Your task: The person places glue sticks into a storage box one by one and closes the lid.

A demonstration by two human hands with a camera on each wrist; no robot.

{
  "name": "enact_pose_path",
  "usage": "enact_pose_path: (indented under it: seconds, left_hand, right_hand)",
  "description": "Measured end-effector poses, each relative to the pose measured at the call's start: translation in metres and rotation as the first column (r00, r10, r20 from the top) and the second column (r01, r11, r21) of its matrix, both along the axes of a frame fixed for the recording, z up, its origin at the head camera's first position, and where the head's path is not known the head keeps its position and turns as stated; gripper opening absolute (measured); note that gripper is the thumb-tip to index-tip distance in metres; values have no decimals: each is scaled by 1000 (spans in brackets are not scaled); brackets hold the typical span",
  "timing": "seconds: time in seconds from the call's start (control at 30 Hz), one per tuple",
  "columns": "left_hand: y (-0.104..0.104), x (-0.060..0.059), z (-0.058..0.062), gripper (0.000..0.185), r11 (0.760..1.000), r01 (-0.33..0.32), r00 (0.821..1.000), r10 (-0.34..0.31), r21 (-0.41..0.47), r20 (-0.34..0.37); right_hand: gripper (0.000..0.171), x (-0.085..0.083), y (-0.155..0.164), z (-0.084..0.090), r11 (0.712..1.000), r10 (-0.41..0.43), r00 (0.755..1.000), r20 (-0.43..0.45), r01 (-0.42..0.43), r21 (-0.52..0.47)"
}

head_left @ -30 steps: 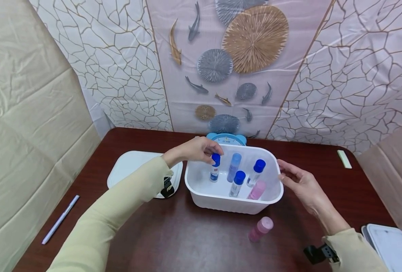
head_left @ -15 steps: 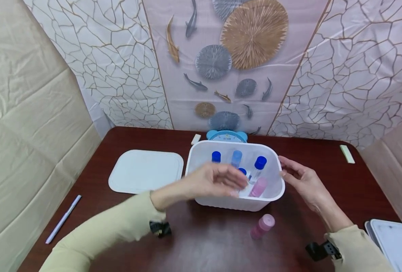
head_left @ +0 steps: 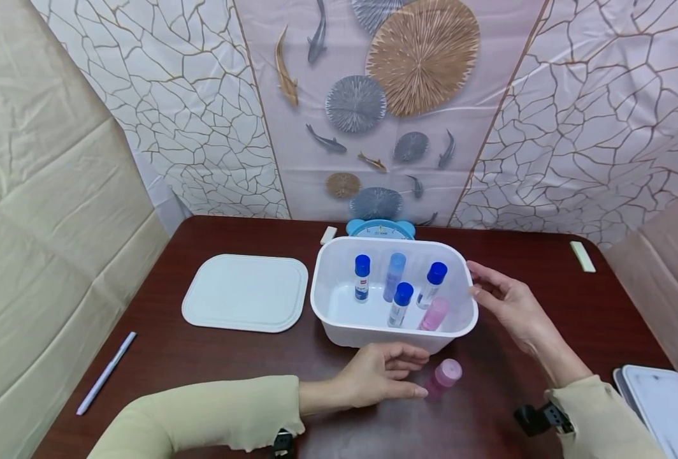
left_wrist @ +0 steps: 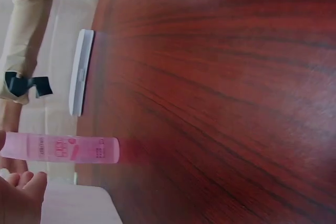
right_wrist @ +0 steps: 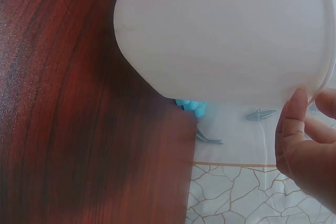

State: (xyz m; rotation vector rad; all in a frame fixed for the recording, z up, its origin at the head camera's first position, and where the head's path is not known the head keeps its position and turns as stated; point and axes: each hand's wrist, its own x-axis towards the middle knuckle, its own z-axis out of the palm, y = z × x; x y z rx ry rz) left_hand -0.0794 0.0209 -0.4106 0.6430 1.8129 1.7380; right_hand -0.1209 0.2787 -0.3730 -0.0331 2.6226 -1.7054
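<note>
since the pink tube (head_left: 442, 377) lying on its side on the counter (head_left: 213, 363), just in front of the bin (head_left: 339, 322), looks like a small, light, stiff plastic stick w/ a smooth round body, it'll prob roll or slip if nudged, so best pinched across the middle of the barrel. left hand (head_left: 382, 376) is right beside it, fingers loosely extended, fingertips about at the tube but gripping nothing; right hand (head_left: 502, 306) rests open w/ fingertips at the bin's right rim. room is tight toward the bin wall, open counter nearer the person and to the left; lid (head_left: 246, 293) lies well apart.
</note>
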Motion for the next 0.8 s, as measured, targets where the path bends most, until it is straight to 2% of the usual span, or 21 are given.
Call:
enact_pose_path:
  seconds: [0.17,0.53,0.7,0.8]
  left_hand:
    - [14,-4,-8,44,1000,10,999,-10,-7,-46]
    - [36,-2,-14,35,1000,11,991,-10,2,-131]
    - [36,1,-11,32,1000,18,989,-15,22,-144]
    - [32,3,0,32,998,54,989,-51,22,-140]
  right_hand:
    - [54,-1,-1,0,1000,3,1000,-3,-3,17]
    - [55,0,0,2,1000,2,1000,16,-2,14]
    - [54,1,0,1,1000,4,1000,6,-4,21]
    - [53,1,1,0,1000,3,1000,-8,-3,18]
